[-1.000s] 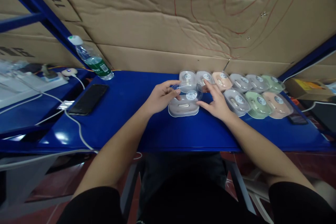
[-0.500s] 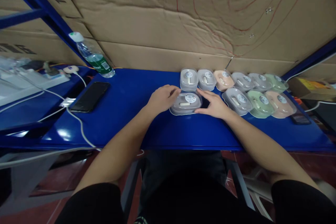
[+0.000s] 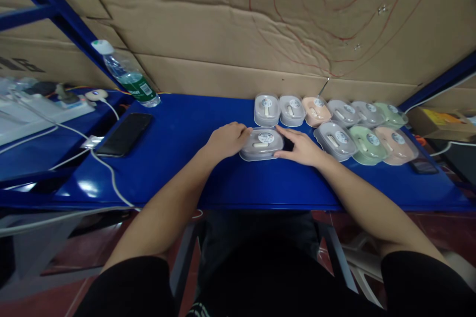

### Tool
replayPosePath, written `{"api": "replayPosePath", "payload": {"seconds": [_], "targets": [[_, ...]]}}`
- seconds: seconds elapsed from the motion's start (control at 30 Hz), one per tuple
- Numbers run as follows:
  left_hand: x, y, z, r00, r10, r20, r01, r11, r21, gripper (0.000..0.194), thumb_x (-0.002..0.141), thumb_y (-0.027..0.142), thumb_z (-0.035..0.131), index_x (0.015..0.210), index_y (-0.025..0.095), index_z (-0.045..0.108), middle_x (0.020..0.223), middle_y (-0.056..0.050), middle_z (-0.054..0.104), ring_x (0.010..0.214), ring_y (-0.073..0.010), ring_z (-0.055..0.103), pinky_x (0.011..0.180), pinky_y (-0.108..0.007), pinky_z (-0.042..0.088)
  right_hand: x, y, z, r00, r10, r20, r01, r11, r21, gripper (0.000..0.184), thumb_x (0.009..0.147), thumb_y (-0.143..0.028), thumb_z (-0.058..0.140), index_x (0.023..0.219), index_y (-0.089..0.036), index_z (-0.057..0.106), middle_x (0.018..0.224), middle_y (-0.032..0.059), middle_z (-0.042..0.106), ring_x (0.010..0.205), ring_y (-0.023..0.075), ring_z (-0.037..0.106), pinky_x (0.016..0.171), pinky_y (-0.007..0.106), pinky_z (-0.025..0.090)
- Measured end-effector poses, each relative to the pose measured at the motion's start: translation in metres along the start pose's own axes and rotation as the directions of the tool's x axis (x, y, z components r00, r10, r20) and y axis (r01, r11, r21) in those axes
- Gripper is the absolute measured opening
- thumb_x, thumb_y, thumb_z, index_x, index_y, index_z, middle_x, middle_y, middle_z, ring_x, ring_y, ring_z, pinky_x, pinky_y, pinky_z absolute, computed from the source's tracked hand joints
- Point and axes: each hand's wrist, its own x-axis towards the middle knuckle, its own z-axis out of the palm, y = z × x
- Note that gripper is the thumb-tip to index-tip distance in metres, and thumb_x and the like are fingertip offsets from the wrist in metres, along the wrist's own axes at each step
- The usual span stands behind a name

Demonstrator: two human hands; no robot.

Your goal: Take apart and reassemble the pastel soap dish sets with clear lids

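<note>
Your left hand, fingers bent, grip unclear, is at the left end of the grey clear-lidded container, which lies between your 2 hands, about equally near, long axis side to side. Your right hand, thumb and fingers spread, frames its right end.

L hand & R hand touch gray box on blue tbl — btl at L.

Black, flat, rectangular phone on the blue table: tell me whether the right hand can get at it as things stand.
Probably not directly: the right hand is at the grey, rounded plastic box, and the left hand and left forearm lie on the way to the black phone.
</note>
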Motion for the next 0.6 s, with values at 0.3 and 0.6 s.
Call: {"api": "replayPosePath", "payload": {"seconds": [0.3,0.6], "targets": [[-0.002,0.000,-0.001,0.998,0.060,-0.011,-0.060,0.998,0.017,0.061,0.106,0.064,0.035,0.083,0.021,0.071,0.096,-0.009,0.074,0.090,-0.0259,0.068,0.076,-0.036,0.048,0.000,0.004,-0.009,0.994,-0.057,-0.093,0.051,0.997,-0.062,0.075,0.090,-0.026,0.065,0.162,-0.023,0.047,0.160,0.0138,0.058,0.144,0.0366,0.058,0.119,0.061,0.049],[-0.007,0.014,0.011,0.873,0.478,0.099,-0.449,0.866,-0.220,0.053,0.104,0.065,0.049,0.095,0.022,0.079,0.098,-0.005,0.077,0.089,-0.0204,0.070,0.085,-0.036,0.051,-0.003,-0.022,-0.021,0.915,-0.137,-0.379,0.079,0.983,-0.163,0.030,0.099,-0.030,0.061,0.124,-0.024,0.075,0.114,0.0090,0.081,0.107,0.0304,0.074,0.099,0.054,0.058]]}}
